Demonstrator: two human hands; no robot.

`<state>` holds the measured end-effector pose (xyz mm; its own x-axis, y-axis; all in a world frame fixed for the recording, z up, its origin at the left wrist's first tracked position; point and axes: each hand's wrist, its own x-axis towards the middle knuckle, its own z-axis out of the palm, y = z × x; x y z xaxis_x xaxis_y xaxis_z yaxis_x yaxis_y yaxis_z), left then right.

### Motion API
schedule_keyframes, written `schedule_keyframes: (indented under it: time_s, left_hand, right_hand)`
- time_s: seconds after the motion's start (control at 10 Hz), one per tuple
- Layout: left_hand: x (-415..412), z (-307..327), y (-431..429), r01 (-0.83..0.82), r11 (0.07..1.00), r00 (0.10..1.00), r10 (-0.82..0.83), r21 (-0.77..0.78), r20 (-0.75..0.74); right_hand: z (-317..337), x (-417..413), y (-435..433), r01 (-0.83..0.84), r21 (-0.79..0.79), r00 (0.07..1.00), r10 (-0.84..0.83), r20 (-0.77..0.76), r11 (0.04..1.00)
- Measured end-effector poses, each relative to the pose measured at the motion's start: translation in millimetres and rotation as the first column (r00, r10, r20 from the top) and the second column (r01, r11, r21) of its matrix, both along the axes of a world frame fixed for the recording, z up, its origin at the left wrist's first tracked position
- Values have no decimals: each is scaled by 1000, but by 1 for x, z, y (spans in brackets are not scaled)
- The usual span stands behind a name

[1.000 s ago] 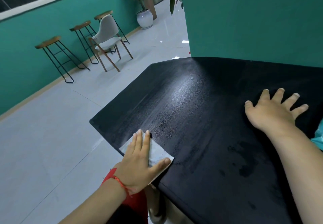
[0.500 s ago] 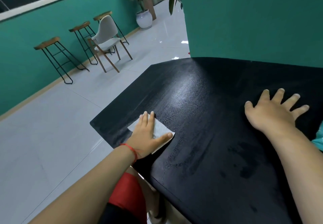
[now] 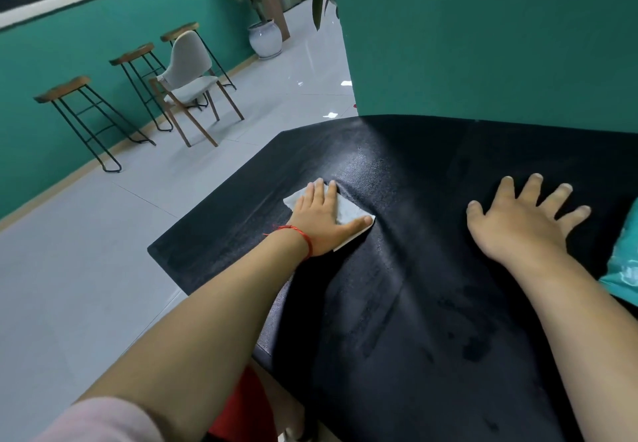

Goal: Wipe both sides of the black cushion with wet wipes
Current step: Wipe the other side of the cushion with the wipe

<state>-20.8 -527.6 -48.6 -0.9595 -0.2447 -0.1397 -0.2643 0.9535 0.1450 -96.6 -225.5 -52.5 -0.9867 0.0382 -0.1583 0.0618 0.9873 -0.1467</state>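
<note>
Black cushion [image 3: 414, 286], left hand [image 3: 319, 220] flat, pressing white wet wipe [image 3: 345, 212], right hand [image 3: 518, 224] spread on it

Head view — downward, close over cushion [image 3: 431, 303]

Soft, even indoor light, moderately bright. A pale sheen glares across the black cushion [image 3: 366, 165] near its far edge, and small white reflections dot the glossy floor [image 3: 310, 72]. Wide-angle distortion bends the green wall [image 3: 483, 44] edge. The pink sleeve [image 3: 103, 421] at lower left is blurred.
</note>
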Motion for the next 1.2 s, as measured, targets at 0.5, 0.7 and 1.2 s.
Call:
schedule_keyframes:
  time_s: [0.5, 0.7, 1.2]
  left_hand:
    - [-83, 7, 8, 69, 996, 997, -67, -48, 50]
    - [-68, 12, -2, 263, 965, 962, -263, 7, 70]
    - [-123, 0, 36, -369, 929, 917, 365, 5, -161]
  right_hand:
    - [-2, 0, -1, 6, -16, 1000, -6, -31, 1000]
    - [2, 2, 0, 1, -34, 999, -2, -36, 999]
    - [1, 2, 0, -4, -38, 999, 3, -34, 999]
